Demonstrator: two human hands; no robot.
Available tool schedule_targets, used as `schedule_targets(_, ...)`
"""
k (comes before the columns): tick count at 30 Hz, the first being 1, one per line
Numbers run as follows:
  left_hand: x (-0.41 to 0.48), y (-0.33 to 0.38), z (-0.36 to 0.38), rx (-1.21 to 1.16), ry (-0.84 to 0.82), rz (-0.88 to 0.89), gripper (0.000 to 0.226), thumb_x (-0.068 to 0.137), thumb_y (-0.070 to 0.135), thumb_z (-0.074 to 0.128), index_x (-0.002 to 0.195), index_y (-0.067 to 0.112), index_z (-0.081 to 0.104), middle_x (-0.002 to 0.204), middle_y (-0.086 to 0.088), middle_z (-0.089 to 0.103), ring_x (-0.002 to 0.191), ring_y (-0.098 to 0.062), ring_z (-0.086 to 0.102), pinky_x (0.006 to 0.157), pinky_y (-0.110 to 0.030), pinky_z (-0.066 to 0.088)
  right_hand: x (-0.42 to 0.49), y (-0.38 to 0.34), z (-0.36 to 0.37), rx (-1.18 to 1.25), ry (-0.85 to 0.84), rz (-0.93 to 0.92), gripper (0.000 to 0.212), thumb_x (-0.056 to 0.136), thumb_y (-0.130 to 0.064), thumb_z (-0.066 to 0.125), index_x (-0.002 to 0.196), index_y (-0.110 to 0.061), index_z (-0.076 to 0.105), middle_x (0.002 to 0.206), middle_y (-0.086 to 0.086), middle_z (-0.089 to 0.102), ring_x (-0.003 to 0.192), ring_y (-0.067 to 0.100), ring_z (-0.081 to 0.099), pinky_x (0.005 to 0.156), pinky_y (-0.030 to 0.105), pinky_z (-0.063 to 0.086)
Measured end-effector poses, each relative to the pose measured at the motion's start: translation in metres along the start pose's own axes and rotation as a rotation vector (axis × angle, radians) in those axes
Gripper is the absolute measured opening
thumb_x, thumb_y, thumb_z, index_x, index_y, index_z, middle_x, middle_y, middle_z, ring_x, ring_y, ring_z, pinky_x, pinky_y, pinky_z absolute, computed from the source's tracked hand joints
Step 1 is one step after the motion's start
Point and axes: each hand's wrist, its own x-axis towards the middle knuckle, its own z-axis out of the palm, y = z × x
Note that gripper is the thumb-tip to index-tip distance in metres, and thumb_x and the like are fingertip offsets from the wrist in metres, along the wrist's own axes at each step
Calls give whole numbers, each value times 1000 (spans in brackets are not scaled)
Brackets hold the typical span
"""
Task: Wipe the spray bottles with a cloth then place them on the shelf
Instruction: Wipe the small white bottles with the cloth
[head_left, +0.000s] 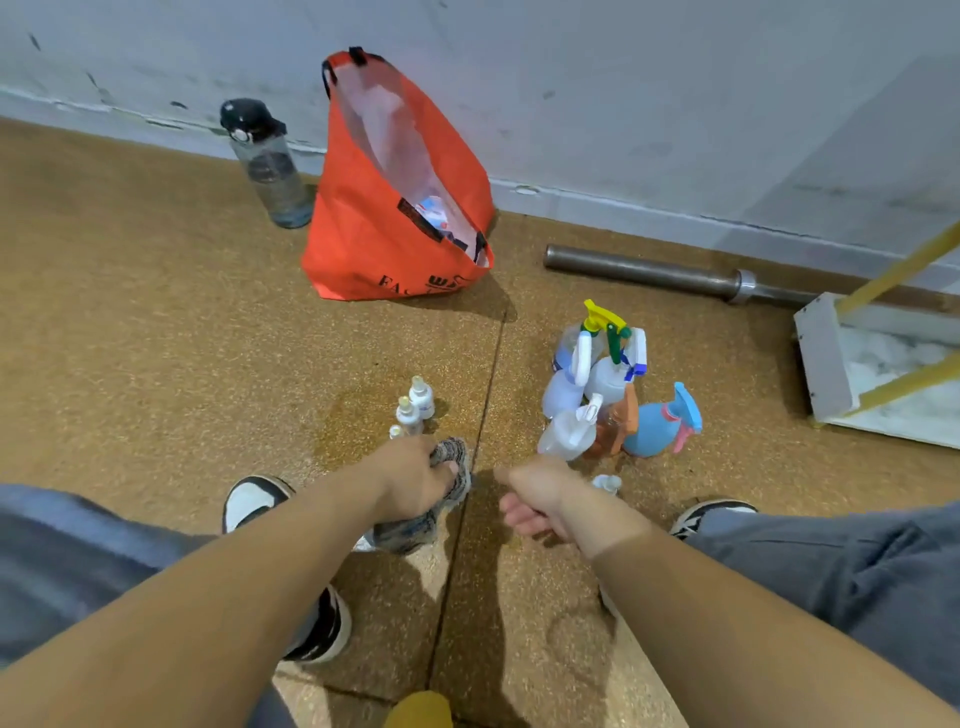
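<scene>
My left hand (410, 480) grips a grey speckled cloth (451, 457) that hangs down toward the floor. Three small white spray bottles (415, 408) stand just beyond that hand. My right hand (535, 499) hovers apart from the cloth, fingers loosely curled and holding nothing. Beyond it stands a cluster of several trigger spray bottles (597, 384): clear ones with white, yellow and green heads, an orange one, and a blue bottle (657, 428) with a pink trigger at the right. A small white bottle (607, 483) peeks out beside my right wrist. The white shelf (826, 358) sits at the far right.
An orange tote bag (395, 218) stands open by the wall, with a dark water bottle (267, 166) to its left. A metal bar (665, 273) lies along the wall base. Yellow shelf rails (904, 270) cross the right edge. My shoes (254, 499) rest on the cork floor.
</scene>
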Motion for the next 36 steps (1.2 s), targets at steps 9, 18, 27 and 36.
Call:
schedule_targets(9, 20, -71, -19, 35, 118, -205, 57, 100, 19, 45, 155, 29, 41, 145, -9, 60, 116, -29, 61, 90, -31, 51, 25, -58, 48, -105, -112, -211, 30, 103, -32, 61, 125, -12, 60, 97, 9, 73, 77, 19, 66, 64, 29, 56)
schedule_targets(18, 95, -62, -12, 203, 262, -394, 49, 91, 70, 49, 100, 25, 66, 84, 3, 67, 76, -19, 65, 62, -29, 51, 57, -38, 32, 48, -93, -119, 34, 105, -27, 59, 133, -8, 60, 101, 14, 74, 74, 18, 62, 66, 30, 54)
schedule_targets(27, 124, -64, -1, 248, 338, -415, 32, 100, 48, 50, 99, 22, 66, 82, 3, 62, 67, -14, 57, 51, -28, 39, 63, -40, 34, 40, -128, -64, 38, 106, -26, 57, 139, -6, 58, 92, 10, 70, 72, 17, 60, 60, 26, 51)
schedule_targets(36, 120, -62, -2, 270, 342, -352, 30, 97, 49, 56, 85, 23, 61, 77, 5, 64, 66, -12, 61, 58, -27, 51, 35, -43, 31, -50, -121, -85, 43, 106, -28, 56, 145, -7, 54, 94, 8, 70, 69, 14, 58, 56, 23, 50)
